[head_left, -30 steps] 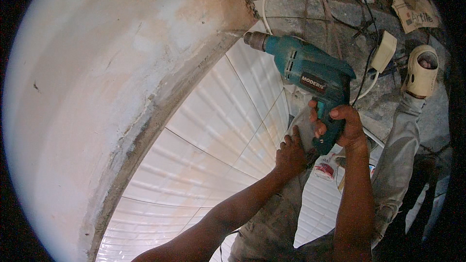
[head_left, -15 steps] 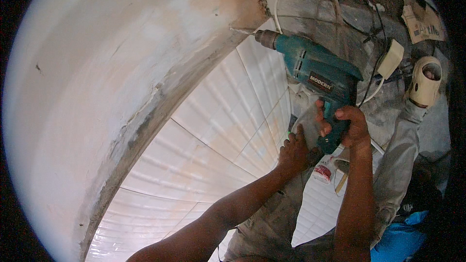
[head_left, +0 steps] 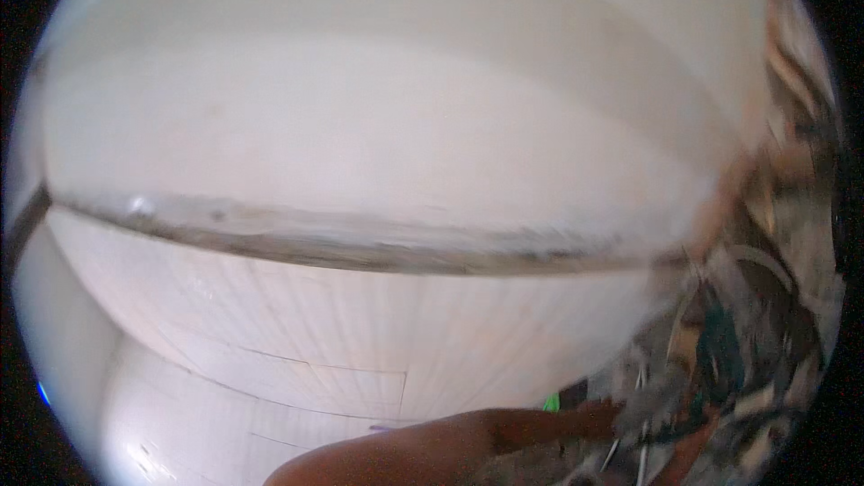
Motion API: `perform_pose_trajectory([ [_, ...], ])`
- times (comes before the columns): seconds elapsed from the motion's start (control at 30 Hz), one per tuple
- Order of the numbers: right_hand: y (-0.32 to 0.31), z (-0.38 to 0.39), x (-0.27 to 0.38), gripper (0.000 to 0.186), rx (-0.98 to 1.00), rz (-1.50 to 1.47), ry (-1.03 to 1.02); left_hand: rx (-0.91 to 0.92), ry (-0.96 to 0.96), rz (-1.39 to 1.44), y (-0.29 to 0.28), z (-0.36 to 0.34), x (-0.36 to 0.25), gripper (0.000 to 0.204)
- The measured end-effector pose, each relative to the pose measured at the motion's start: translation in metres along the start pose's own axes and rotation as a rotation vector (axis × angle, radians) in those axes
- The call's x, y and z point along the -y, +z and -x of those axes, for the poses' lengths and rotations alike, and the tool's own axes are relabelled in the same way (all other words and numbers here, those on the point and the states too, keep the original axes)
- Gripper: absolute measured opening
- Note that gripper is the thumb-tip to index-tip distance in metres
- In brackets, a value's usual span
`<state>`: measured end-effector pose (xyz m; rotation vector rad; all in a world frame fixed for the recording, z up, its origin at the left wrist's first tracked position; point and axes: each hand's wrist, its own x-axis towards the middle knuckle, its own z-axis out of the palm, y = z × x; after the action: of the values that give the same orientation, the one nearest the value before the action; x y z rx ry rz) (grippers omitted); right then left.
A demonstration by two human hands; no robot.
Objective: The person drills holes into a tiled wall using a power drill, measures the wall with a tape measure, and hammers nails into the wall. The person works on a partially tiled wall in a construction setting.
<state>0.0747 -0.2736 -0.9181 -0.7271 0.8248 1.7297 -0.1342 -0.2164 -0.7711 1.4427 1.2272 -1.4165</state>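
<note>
A teal power drill is smeared by motion at the lower right, its nose up near the right end of the wall's ledge. Below it my right hand is wrapped around the drill's handle, much blurred. My left forearm comes in from the lower edge, and my left hand lies beside the drill's lower end. Its fingers are too blurred to read. Whether the drill bit touches the wall cannot be made out.
A broad plastered wall fills the upper part. Under it runs a rough mortar ledge above white ribbed tiles. A pale cable curves at the right among blurred clutter. Something small and green shows behind my left forearm.
The view has swung left, so the wall spreads across it and the ledge lies nearly level. The drill and both hands now appear at the lower right, and blurred.
</note>
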Motion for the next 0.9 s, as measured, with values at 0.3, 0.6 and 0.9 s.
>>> perform_pose_trajectory([
  [0.3, 0.072, -0.003, 0.070, 0.047, 0.107, 0.260, 0.040, -1.045, 0.221, -0.234, -0.118, 0.188, 0.076, 0.043],
  [0.6, 0.104, 0.001, 0.091, 0.048, 0.146, 0.410, 0.039, -1.136, 0.179, -1.113, -0.173, 0.337, 0.139, 0.016],
  [0.9, 0.089, 0.004, 0.116, 0.048, 0.160, 0.420, 0.011, -0.984, 0.092, -0.762, -0.176, 0.331, 0.130, 0.025],
])
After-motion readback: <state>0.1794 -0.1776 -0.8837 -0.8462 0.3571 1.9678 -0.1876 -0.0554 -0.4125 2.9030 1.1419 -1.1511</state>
